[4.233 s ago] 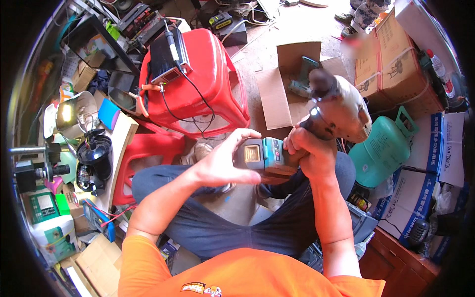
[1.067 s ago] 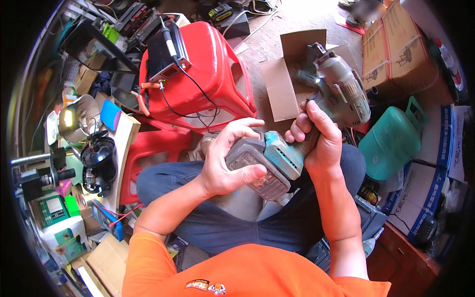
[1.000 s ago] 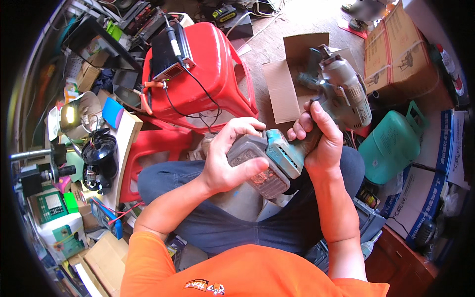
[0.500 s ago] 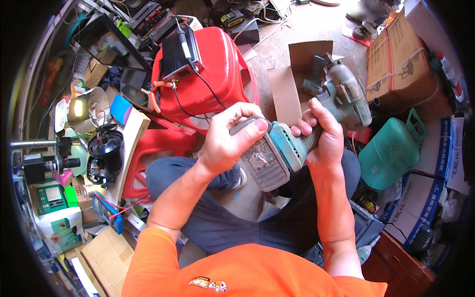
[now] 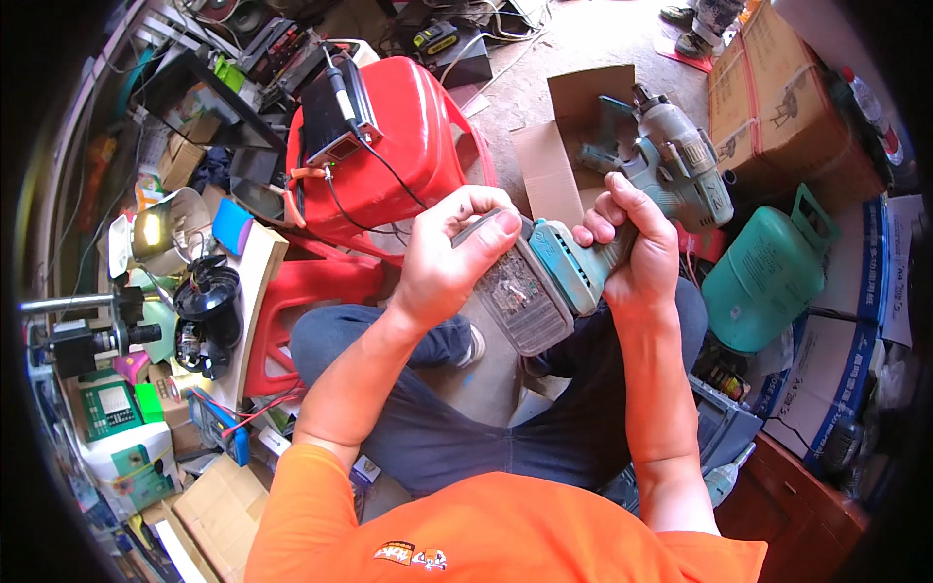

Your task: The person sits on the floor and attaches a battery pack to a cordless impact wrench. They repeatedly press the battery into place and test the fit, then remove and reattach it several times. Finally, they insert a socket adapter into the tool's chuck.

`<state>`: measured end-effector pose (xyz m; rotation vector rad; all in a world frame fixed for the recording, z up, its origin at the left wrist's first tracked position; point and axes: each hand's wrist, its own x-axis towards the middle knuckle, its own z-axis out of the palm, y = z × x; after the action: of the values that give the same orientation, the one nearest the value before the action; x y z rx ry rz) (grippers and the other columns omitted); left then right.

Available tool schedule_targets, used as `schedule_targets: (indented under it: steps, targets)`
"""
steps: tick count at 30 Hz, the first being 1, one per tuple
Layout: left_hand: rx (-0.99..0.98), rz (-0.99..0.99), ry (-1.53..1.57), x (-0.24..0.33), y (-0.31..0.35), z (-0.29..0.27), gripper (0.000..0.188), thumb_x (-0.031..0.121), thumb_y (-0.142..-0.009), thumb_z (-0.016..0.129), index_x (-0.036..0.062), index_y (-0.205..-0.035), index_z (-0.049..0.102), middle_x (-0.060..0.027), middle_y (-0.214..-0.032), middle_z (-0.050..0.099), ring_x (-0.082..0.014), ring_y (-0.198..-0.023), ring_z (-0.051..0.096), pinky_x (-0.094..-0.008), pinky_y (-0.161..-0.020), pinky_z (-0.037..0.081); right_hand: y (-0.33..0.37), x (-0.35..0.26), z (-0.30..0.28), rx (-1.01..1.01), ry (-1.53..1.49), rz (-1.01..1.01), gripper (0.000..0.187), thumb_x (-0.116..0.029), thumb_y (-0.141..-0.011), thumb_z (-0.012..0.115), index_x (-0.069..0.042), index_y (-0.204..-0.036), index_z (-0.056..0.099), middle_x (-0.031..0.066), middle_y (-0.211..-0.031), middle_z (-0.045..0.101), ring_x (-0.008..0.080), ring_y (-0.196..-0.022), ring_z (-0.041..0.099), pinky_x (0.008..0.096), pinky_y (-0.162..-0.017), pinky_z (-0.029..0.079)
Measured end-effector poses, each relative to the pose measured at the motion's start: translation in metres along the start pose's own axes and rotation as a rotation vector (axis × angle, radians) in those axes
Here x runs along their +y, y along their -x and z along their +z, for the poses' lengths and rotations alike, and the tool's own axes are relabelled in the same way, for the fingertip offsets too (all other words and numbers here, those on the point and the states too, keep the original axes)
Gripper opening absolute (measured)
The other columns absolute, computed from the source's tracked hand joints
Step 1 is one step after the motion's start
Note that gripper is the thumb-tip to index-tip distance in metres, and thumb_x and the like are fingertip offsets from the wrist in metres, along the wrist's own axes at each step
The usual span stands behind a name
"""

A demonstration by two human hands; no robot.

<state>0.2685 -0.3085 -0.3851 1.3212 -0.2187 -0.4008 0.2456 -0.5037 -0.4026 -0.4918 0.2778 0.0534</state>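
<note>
A worn teal-and-grey cordless impact wrench [image 5: 682,165] lies slantwise between my hands, its head up to the right and its base down to the left. My right hand [image 5: 641,243] is wrapped around the handle, fingers partly lifted. At the base sits a dusty, translucent-looking grey battery pack [image 5: 525,306], against the teal foot of the tool. My left hand [image 5: 447,255] grips the upper end of this pack, thumb on top; the fingers underneath are hidden.
Ahead stands a red plastic stool [image 5: 413,126] bearing a black soldering station [image 5: 342,117]. An opened cardboard box [image 5: 546,165] is behind the wrench. A green gas cylinder [image 5: 763,291] stands right, near a strapped carton [image 5: 777,107]. Clutter crowds the left, including a black motor part [image 5: 209,301].
Both hands keep their hold, and the wrench is nearly in the same place. The view has shifted slightly. A person's shoes at the far right, blurred before, now show clearly.
</note>
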Motion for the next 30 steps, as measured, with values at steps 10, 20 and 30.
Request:
schedule_targets:
  steps: [10, 20, 30]
  targets:
    - [-0.061, 0.220, -0.190, -0.003, 0.005, -0.004, 0.022, 0.018, -0.091, 0.067, 0.0004, -0.103, 0.059, -0.0055, -0.097, 0.060, -0.0090, -0.087, 0.056, -0.0251, -0.079, 0.046, -0.003, -0.006, -0.007, -0.111, 0.000, 0.029, 0.010, -0.015, -0.094, 0.058, -0.007, -0.089, 0.057, -0.0005, -0.066, 0.045, 0.0130, -0.059, 0.048, 0.0349, -0.061, 0.045]
    - [-0.053, 0.836, -0.885, -0.016, 0.021, 0.004, 0.046, 0.022, -0.071, 0.085, 0.0023, -0.105, 0.060, -0.0175, -0.111, 0.054, -0.0323, -0.103, 0.057, -0.0400, -0.086, 0.050, 0.003, 0.001, -0.017, -0.047, 0.189, -0.215, 0.028, -0.022, -0.089, 0.071, -0.005, -0.107, 0.056, 0.0054, -0.081, 0.058, 0.0189, -0.079, 0.061, 0.0426, -0.079, 0.052]
    - [-0.354, -0.491, 0.079, -0.029, 0.002, -0.016, 0.090, 0.043, -0.080, 0.077, 0.0011, -0.146, 0.032, -0.0142, -0.139, 0.045, -0.0230, -0.128, 0.045, -0.0370, -0.108, 0.036, 0.000, 0.013, -0.006, -0.155, 0.381, -0.317, 0.037, 0.000, -0.079, 0.061, -0.004, -0.114, 0.050, 0.0058, -0.075, 0.052, 0.0160, -0.060, 0.053, 0.0339, -0.062, 0.047]
